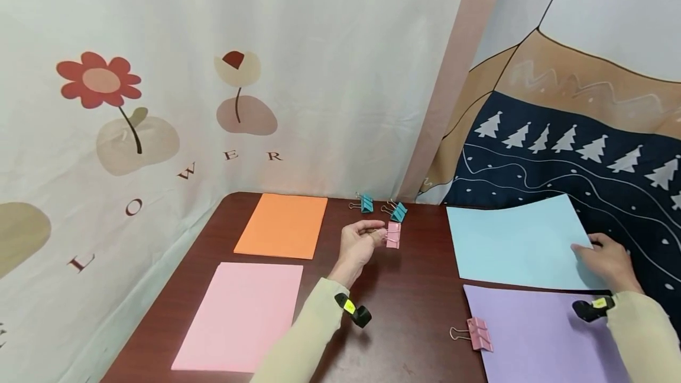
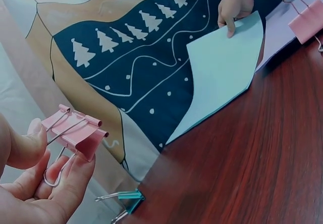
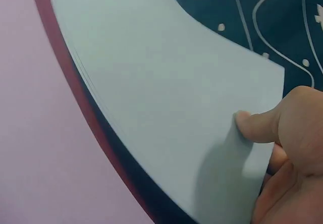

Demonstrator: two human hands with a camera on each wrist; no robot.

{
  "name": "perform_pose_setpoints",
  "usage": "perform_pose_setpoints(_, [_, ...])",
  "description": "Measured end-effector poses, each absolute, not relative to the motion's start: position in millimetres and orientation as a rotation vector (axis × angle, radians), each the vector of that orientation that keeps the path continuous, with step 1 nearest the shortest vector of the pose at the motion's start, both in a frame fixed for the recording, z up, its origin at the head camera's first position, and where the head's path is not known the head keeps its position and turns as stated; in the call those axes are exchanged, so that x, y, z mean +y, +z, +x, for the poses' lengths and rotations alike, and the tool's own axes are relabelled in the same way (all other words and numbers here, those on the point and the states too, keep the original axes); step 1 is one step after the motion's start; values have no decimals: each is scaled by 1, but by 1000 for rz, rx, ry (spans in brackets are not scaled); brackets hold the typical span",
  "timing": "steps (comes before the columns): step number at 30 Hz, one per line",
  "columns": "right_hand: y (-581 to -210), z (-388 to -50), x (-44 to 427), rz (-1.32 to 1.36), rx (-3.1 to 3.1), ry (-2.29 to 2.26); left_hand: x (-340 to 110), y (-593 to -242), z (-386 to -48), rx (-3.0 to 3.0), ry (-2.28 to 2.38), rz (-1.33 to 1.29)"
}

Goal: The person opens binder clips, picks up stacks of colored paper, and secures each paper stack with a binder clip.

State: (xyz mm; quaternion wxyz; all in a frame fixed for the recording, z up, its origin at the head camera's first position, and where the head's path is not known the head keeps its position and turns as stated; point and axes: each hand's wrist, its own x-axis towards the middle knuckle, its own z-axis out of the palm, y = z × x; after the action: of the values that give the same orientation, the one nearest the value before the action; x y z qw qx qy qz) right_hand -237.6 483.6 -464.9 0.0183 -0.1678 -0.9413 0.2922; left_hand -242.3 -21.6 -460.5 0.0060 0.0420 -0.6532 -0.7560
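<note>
Left hand [image 1: 357,249] pinches pink binder clip [image 1: 393,236] by its wire handles [image 2: 66,130], likely for leverage; right hand [image 1: 610,262] pinches light-blue paper stack [image 1: 518,246] up at 3 o'clock.

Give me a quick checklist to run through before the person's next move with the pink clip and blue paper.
1. Left hand has a grip on the held pink clip at its wire handles: ok.
2. Held pink clip opened wide enough for the paper: cannot tell.
3. Right hand holds the blue paper by its right edge: ok.
4. Blue paper flat: not ok; it bends upward toward the right hand.
5. Held pink clip at the blue paper's edge: not ok; they are apart.
6. Other pink clip seated on the purple paper: ok, on its left edge.
</note>
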Motion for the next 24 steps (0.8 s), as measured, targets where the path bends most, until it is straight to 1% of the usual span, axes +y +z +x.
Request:
perform_pose_setpoints(12, [-464,-225,483,-629,-2756,1255,-13,-456,-238,-1965,-2422,126])
perform_pose_setpoints(21, [-465,-214,483,-766,-2549,1553,-9,-452,-238,-1937,-2434,105])
perform_pose_setpoints(24, [-463,-211,480,-769,-2490,1651,-7,-450,-238,-1911,-2450,99])
